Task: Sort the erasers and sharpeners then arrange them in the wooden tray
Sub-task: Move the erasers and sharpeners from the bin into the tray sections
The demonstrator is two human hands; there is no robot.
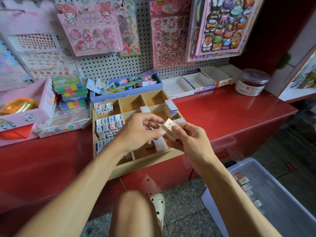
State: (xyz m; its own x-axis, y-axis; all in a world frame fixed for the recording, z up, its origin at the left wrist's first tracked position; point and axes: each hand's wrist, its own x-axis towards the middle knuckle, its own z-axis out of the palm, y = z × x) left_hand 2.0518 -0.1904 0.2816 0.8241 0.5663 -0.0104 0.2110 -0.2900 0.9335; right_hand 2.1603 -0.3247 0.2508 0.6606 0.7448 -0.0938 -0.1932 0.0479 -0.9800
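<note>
A small cream eraser point(169, 130) with printed characters on its top face was held above the middle of the wooden tray point(106, 170), pinched between both hands, probably so its label could be read and its kind settled before it went into a compartment. The right hand point(186, 137) curled its thumb and fingers round the right end of the block, while the left hand point(140, 130) pinched the near left corner with thumb and forefinger, the other fingers loosely bent over the tray. The tray lay on the red worktop point(230, 113), divided into compartments so that like could sit with like: the left column held pastel sharpeners point(109, 125) stood on edge in tight rows, seemingly to fit more in, and a stack of white boxed erasers point(171, 108) stood upright against the right wall. The two back compartments looked bare, and what lay directly under the hands was mostly hidden. Down to the right on the floor, a clear plastic bin point(282, 194) held a short line of loose erasers, likely the stock yet to be sorted, kept within reach of the right arm.
</note>
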